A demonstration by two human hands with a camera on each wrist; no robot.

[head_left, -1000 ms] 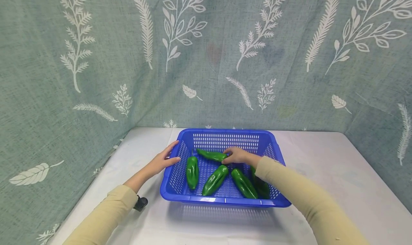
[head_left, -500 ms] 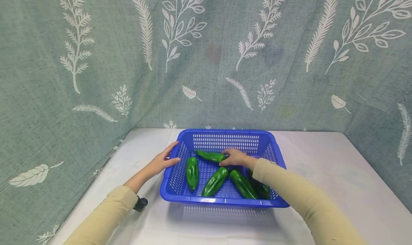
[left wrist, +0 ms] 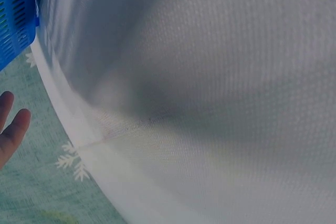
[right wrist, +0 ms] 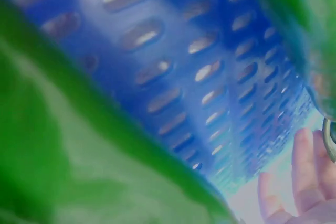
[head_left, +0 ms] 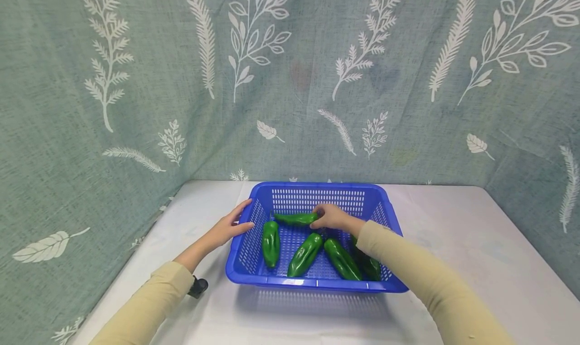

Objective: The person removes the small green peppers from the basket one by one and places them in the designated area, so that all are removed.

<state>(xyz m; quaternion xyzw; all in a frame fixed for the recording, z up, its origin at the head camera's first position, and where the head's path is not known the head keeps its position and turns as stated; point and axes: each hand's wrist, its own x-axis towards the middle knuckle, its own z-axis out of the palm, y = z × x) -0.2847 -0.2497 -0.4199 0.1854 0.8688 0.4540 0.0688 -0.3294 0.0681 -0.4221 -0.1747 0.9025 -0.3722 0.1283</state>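
In the head view, my right hand (head_left: 333, 217) reaches into a blue perforated basket (head_left: 317, 283) and pinches the right end of a green pepper (head_left: 294, 219) lying crosswise near the back wall. More green peppers lie in the basket: one at the left (head_left: 271, 244), a slanted one in the middle (head_left: 305, 255), one to its right (head_left: 342, 259), and a last one (head_left: 369, 265) partly hidden by the right sleeve. At the basket's left rim is my left hand (head_left: 224, 229), thumb and fingers spread. Fingertips (left wrist: 16, 129) and a basket corner (left wrist: 16, 19) show in the left wrist view.
The basket stands on a white-covered table (head_left: 453, 244). Behind and beside it hangs a green cloth (head_left: 294, 108) with white leaf prints. A small black object (head_left: 198, 287) sits by the left cuff.
The right hand has shifted slightly left, then up a little, and the back pepper has moved left and lies more level. The middle pepper has slid a bit right. The left hand stays put.
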